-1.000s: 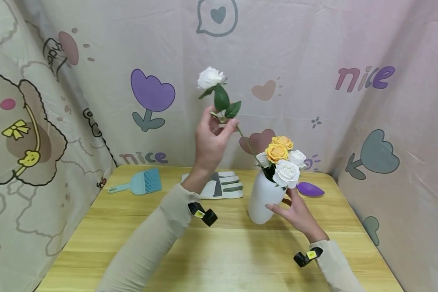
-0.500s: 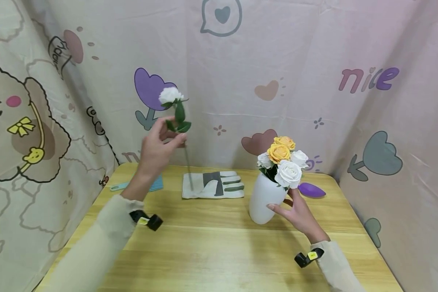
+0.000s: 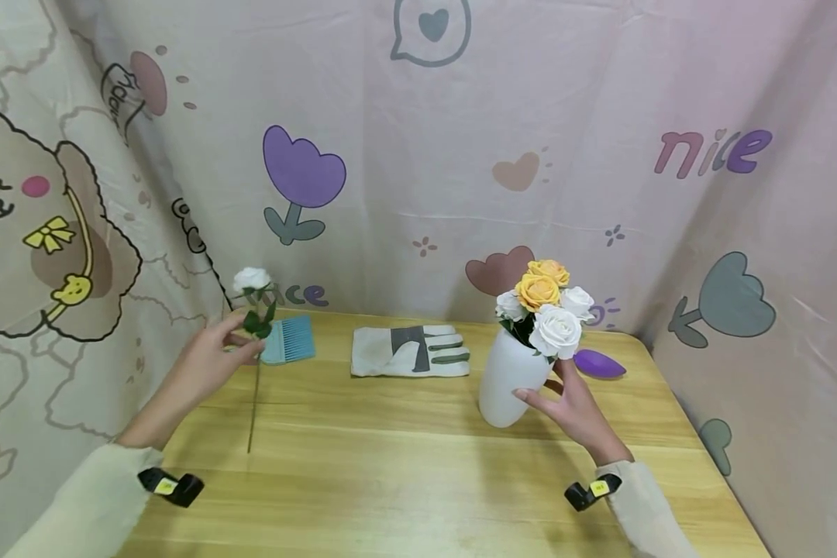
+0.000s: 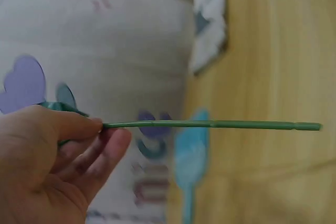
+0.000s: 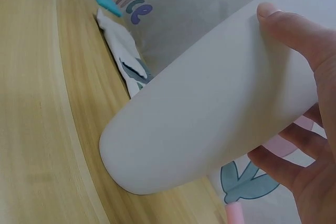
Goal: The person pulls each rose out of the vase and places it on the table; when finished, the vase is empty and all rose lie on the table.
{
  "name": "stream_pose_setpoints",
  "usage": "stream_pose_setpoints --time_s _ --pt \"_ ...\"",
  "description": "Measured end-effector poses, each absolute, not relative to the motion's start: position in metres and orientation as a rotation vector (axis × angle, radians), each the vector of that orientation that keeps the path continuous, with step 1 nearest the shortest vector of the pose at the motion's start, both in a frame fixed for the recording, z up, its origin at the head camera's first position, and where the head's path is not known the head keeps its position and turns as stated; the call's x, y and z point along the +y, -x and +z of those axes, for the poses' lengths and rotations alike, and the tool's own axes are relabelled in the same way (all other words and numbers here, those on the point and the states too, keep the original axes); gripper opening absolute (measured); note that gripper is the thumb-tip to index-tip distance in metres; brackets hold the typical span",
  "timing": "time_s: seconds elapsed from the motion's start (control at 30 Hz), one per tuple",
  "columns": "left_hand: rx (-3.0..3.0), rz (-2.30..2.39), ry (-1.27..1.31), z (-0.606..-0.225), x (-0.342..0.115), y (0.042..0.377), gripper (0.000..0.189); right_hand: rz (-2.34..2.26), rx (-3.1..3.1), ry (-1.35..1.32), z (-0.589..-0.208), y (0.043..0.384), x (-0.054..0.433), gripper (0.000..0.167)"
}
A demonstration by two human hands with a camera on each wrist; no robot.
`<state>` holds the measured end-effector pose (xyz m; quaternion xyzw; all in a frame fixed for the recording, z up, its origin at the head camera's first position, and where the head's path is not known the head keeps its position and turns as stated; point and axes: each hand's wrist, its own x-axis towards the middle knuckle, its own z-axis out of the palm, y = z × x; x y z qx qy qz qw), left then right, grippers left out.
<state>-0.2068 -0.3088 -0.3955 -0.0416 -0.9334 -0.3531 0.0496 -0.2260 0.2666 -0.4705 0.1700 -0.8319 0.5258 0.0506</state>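
Note:
At the left of the head view, my left hand [image 3: 212, 353] pinches the stem of a single white rose [image 3: 253, 280] just below its leaves. The bare green stem [image 4: 226, 124] sticks out past thumb and fingers in the left wrist view. On the right, a white vase [image 3: 508, 380] stands on the table, holding yellow roses [image 3: 539, 292] and white roses [image 3: 556, 332]. My right hand [image 3: 573, 407] grips the side of this vase, thumb on the near face. In the right wrist view the fingers [image 5: 283, 169] reach round behind the vase, partly hidden.
A light blue brush [image 3: 289, 341] lies at the back left, partly behind the left hand. A white and grey glove [image 3: 410, 353] lies flat at the back middle. Behind the vase is a purple scoop-like piece [image 3: 600, 363]. Printed curtains [image 3: 418, 155] enclose the wooden table [image 3: 363, 473].
My left hand has carried the white rose away from the vase, leftward and down, from above the glove to beside the blue brush. The right hand stays on the vase.

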Motion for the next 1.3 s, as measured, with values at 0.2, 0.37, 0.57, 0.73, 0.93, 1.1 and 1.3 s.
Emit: stream_pose_setpoints --time_s 0.2,0.37,0.57,0.73,0.93,1.1,1.3 --pt "-3.016 -1.073 0.101 -0.442 -0.365 0.179 0.068 1.604 -2.534 -0.515 -0.472 0.226 0.268 0.106" --pt "-3.089 -1.069 0.062 -0.483 -0.395 0.169 0.061 1.611 -2.528 -0.513 -0.471 0.226 0.267 0.107" --pt "-3.126 -0.969 0.018 -0.506 -0.405 0.163 0.049 1.61 -2.534 -0.51 -0.472 0.226 0.265 0.108" --pt "-3.152 -1.053 0.023 -0.504 -0.398 0.158 0.051 1.607 -2.525 -0.514 -0.471 0.225 0.266 0.109" --pt "-3.16 -1.068 0.056 -0.506 -0.394 0.155 0.05 1.616 -2.524 -0.513 -0.469 0.225 0.265 0.108" --pt "-3.114 -0.982 0.087 -0.502 -0.392 0.153 0.047 1.616 -2.519 -0.521 -0.469 0.226 0.265 0.108" --pt "-2.939 -0.843 0.239 -0.476 -0.374 0.164 0.036 1.604 -2.529 -0.526 -0.468 0.226 0.266 0.11"
